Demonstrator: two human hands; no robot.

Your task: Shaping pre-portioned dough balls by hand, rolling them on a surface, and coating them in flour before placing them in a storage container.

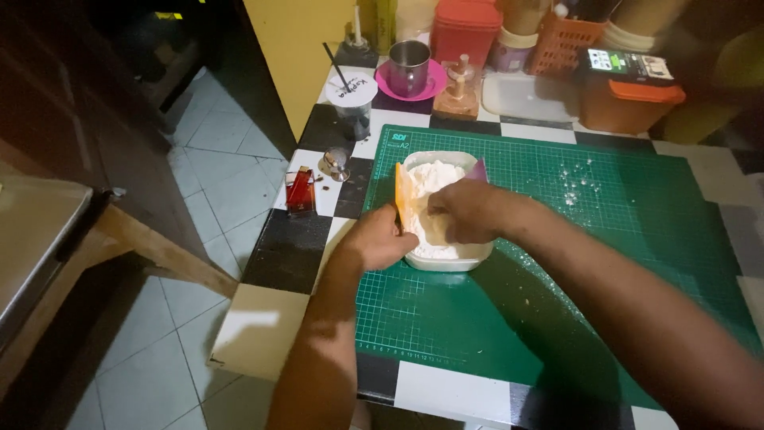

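container (446,259) of flour (434,179) located on green mat (637,223) at bench centre | left hand (380,239) clamped on orange scraper (404,199) at container's 9 o'clock | right hand (469,211) curled into flour, nearer | scraper axis 12–6

Both bare forearms reach in from the near edge and angle toward each other at the middle of the scene. The left hand (380,239) sits curled, knuckles up, fingers closed in a loose grip. The right hand (468,211) lies just beyond it, palm down, fingers bent and tucked under, wrist slightly cocked to the left.
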